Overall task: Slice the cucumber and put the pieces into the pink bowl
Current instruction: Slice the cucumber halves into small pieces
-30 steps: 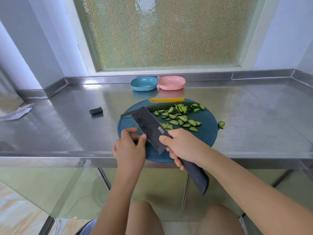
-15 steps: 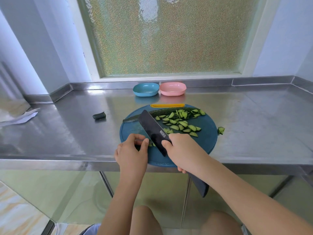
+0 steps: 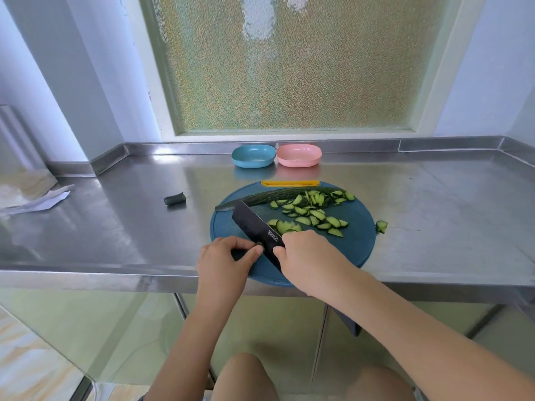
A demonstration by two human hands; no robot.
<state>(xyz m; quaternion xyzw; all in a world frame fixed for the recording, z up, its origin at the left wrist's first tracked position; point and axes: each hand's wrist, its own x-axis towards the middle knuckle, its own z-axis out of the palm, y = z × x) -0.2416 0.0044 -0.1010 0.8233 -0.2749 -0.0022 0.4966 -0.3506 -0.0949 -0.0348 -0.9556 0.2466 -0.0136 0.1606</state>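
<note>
Knees [image 3: 243, 377]: bare, at the bottom of the view, below the counter's front edge.
Right hand [image 3: 307, 257]: fingers [image 3: 278, 250] closed round the knife's handle where it meets the blade. The handle's dark end pokes out under the forearm.
Left hand [image 3: 224, 260]: fingers [image 3: 246, 243] curled, with thumb and fingertips pinching a dark cucumber piece [image 3: 239, 254] down on the near left of the board, just beside the blade.
Knife [image 3: 256, 225]: broad dark blade, running from the right hand away and leftward. Its far corner is near the long cucumber half. Cannot tell whether the edge touches the board.
Cutting board [image 3: 362, 250]: round, blue, its near rim slightly past the counter's front edge, with a yellow grip [image 3: 290, 183] at the far rim.
Cucumber slices [image 3: 309, 212]: pale green half-moons scattered across the board's middle and far right, right of the blade.
Long cucumber half [image 3: 275, 196]: dark skin, lying crosswise along the far part of the board.
Stray slice [image 3: 381, 226]: on the counter, just off the board's right rim.
Cucumber end [image 3: 174, 199]: dark stub on the counter, well left of the board.
Counter [image 3: 115, 233]: stainless steel, reflective.
Paper [image 3: 40, 201]: white, at the far left.
Pink bowl [image 3: 298, 155]: at the back of the counter beyond the board, touching or just beside the blue bowl [image 3: 253, 156] on its left.
Window [image 3: 289, 62]: frosted glass above the bowls.
</note>
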